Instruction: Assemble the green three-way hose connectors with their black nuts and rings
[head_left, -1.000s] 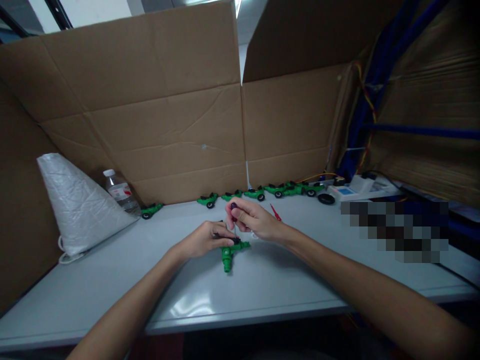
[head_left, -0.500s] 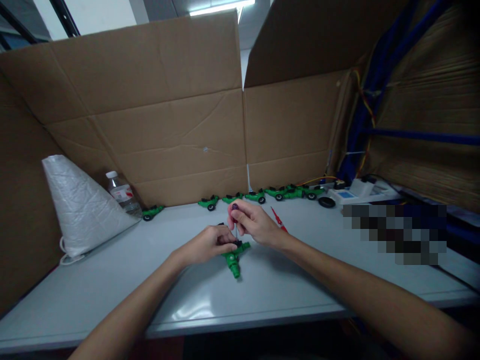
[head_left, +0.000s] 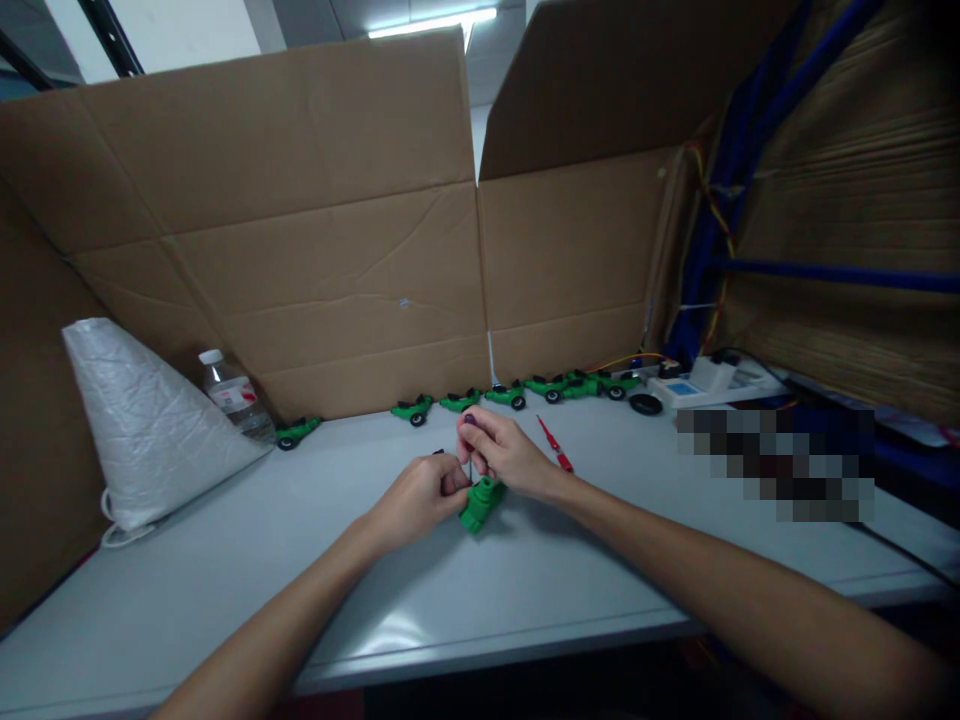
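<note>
My left hand (head_left: 422, 497) is closed around a green toy vehicle (head_left: 481, 503), which it keeps tilted over the table. The fingers cover much of the toy, and a dark piece shows behind them. Gripped in my right hand (head_left: 511, 452) is a screwdriver (head_left: 470, 420) with a dark purple handle. Its thin shaft points straight down to the toy, beside my left fingertips. The screwdriver's tip is hidden. Just right of my right hand lies a slim red tool (head_left: 555, 445) with a pointed end.
Several green toy vehicles (head_left: 506, 395) with black wheels line the back of the white table (head_left: 337, 610), against a cardboard wall (head_left: 360, 250). A silvery bag (head_left: 161, 430) and plastic bottle (head_left: 236, 395) stand left. Back right are a black ring (head_left: 645, 404) and white power strip (head_left: 720, 382).
The green toy has been turned and tipped in my left hand, so a round green end now faces me. The screwdriver stays upright over it. The view has shifted slightly.
</note>
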